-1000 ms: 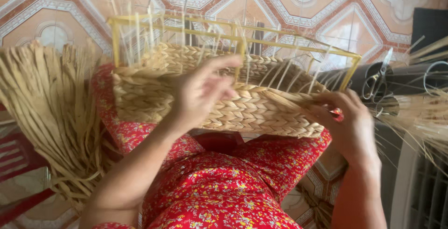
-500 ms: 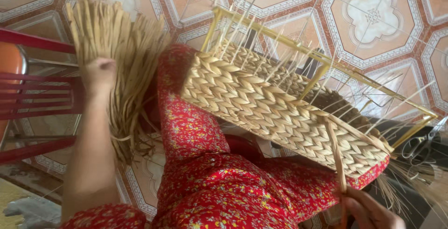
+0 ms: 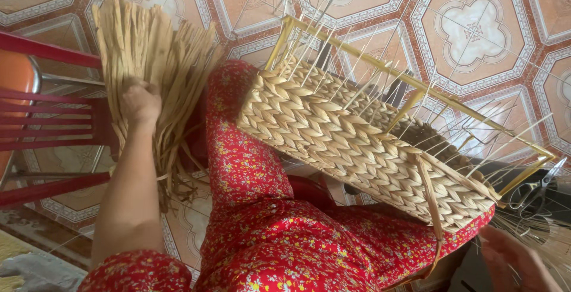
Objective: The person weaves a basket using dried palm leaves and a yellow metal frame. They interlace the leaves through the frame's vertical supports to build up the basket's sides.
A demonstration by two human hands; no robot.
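Straw bundle (image 3: pixel 148 60) under left hand (image 3: pixel 140 101); basket (image 3: pixel 357 143) rightward.

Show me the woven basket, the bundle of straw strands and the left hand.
woven basket (image 3: pixel 357 149), head view, on its braided side wall.
bundle of straw strands (image 3: pixel 148 42), head view, upper fanned part.
left hand (image 3: pixel 141 102), head view, back of hand.

One head-worn camera looks steeply down, close over the lap. It faces the patterned orange tiled floor (image 3: pixel 476 24).
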